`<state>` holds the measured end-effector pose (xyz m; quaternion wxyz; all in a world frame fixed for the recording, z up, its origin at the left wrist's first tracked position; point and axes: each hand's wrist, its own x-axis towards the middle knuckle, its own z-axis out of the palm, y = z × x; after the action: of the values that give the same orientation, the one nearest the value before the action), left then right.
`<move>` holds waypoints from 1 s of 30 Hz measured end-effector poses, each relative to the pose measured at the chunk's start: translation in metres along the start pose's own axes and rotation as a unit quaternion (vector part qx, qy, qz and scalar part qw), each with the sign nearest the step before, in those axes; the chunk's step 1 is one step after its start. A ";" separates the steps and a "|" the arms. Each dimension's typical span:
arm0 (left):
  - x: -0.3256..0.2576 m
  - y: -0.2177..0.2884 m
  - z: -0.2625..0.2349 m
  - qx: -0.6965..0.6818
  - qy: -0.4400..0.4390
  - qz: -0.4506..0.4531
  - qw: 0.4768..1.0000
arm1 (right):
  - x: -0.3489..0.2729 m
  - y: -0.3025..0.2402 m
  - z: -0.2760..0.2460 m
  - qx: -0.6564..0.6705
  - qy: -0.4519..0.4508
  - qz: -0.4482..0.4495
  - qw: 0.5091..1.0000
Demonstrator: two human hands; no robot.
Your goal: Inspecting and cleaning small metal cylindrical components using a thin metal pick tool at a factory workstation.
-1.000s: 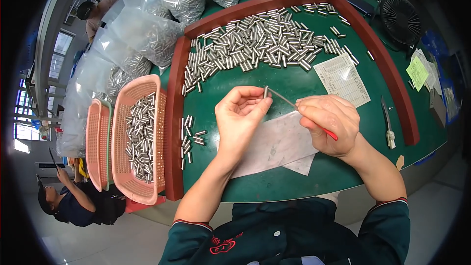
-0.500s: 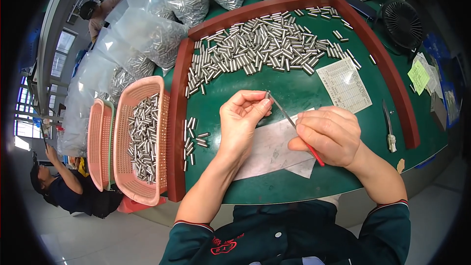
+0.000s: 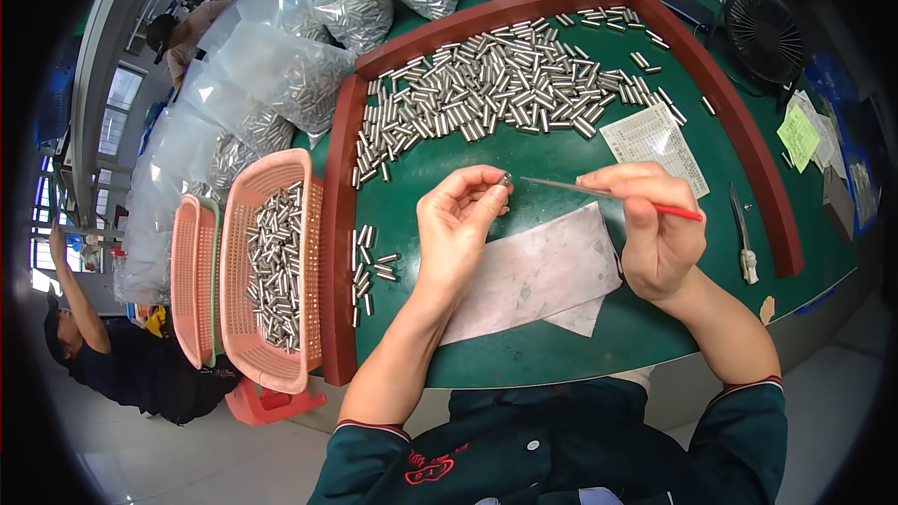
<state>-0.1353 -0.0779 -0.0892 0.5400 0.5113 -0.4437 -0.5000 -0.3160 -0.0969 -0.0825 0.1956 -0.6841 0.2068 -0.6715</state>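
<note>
My left hand (image 3: 458, 224) is closed above the green mat, pinching a small metal cylinder (image 3: 506, 179) between thumb and fingertips. Only the end of that piece shows. My right hand (image 3: 659, 229) grips a slim needle file (image 3: 561, 185) with a red handle, held nearly level. The file's tip points at the cylinder, and a small gap appears between them. Beneath the hands lies a stained whitish cloth or paper sheet (image 3: 538, 271). Beyond them spreads a large pile of similar metal cylinders (image 3: 486, 84).
A dark red wooden frame (image 3: 339, 224) borders the work area. Left of it stand pink baskets (image 3: 313, 318), one holding cylinders, and bulging plastic bags (image 3: 355, 9). On the right are a printed sheet (image 3: 657, 145), a thin tool (image 3: 742, 234) and a black fan (image 3: 762, 42). Another person (image 3: 122, 355) is at left.
My right hand has moved up and right, tilting the file from a steep slant to nearly level and drawing its tip off the cylinder. My left hand has barely shifted.
</note>
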 end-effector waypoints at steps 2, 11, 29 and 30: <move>-0.001 0.001 0.001 0.005 -0.002 -0.011 1.000 | 0.001 0.004 -0.001 -0.007 -0.006 -0.003 1.000; -0.001 -0.001 0.001 0.032 -0.013 -0.031 0.999 | 0.002 0.000 0.001 -0.019 -0.046 -0.005 0.999; -0.005 0.002 0.003 0.049 0.003 -0.006 0.999 | 0.004 -0.002 0.001 -0.079 -0.107 -0.061 0.989; -0.005 0.002 0.003 0.047 0.008 -0.002 0.999 | 0.004 -0.002 0.000 -0.076 -0.107 -0.064 0.989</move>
<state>-0.1384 -0.0734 -0.0869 0.5183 0.5410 -0.4612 -0.4754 -0.3157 -0.0978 -0.0781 0.1204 -0.7770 0.1904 -0.5878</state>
